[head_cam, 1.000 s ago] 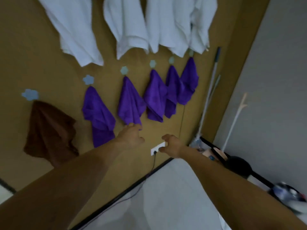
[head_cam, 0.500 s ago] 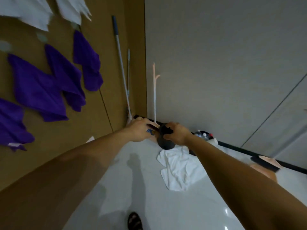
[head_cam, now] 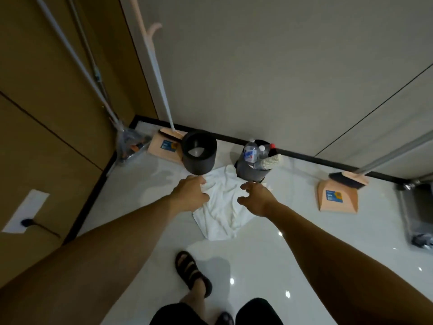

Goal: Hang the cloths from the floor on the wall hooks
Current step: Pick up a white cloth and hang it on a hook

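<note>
Reach for the next cloth. A second ago the view faced the brown wall with its row of purple cloths on hooks. It has since swung down into the corner, and both arms have come down with it.

The left hand [head_cam: 191, 193] and right hand [head_cam: 254, 195] now sit at the centre of the frame, either side of a crumpled white cloth [head_cam: 222, 207]. That cloth lies on the pale glossy floor [head_cam: 293, 242]. Both hands are empty, fingers spread and loosely bent. The left overlaps the cloth's left edge, though whether it touches cannot be told; the right is at the cloth's upper right corner. No grip has been taken.

The change suggests one hanging is finished and the next pick-up is starting. The hooks are out of view, so carrying this cloth to the wall is yet to come.

Just above the cloth stands an empty black bin [head_cam: 199, 156]. To its right a second bin [head_cam: 251, 167] holds bottles and paper cups, and its base touches the cloth's upper edge.

A peach dustpan [head_cam: 337, 198] with a brush rests at centre right. Another peach dustpan [head_cam: 164, 146] leans in the corner, beside long mop handles [head_cam: 77, 59] propped against the brown wall [head_cam: 46, 102]. A wall socket [head_cam: 25, 211] with a plug shows at lower left, and a sandalled foot [head_cam: 192, 270] at bottom centre.
</note>
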Motion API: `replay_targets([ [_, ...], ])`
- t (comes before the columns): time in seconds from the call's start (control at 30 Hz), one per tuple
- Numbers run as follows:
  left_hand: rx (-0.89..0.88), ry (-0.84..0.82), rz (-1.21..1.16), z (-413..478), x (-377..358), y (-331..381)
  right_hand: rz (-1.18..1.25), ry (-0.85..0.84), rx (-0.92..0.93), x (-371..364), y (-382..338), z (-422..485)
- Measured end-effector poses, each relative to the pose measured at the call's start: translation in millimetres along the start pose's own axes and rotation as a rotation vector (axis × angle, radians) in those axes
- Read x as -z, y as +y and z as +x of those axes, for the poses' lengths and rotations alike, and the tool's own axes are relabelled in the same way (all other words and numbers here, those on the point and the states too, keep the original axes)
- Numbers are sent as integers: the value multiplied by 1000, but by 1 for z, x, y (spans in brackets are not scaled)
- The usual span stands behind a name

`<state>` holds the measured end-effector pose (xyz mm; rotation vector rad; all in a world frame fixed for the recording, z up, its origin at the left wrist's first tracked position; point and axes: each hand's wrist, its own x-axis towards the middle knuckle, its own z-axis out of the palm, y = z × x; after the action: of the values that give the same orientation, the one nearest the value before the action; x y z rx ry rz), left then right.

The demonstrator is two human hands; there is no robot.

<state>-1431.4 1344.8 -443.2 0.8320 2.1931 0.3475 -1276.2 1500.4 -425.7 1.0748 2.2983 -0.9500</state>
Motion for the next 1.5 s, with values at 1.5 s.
replay_targets([
  [1.5,-181,85,-64,96,-2,9,296,-83,299,17,-24,128],
])
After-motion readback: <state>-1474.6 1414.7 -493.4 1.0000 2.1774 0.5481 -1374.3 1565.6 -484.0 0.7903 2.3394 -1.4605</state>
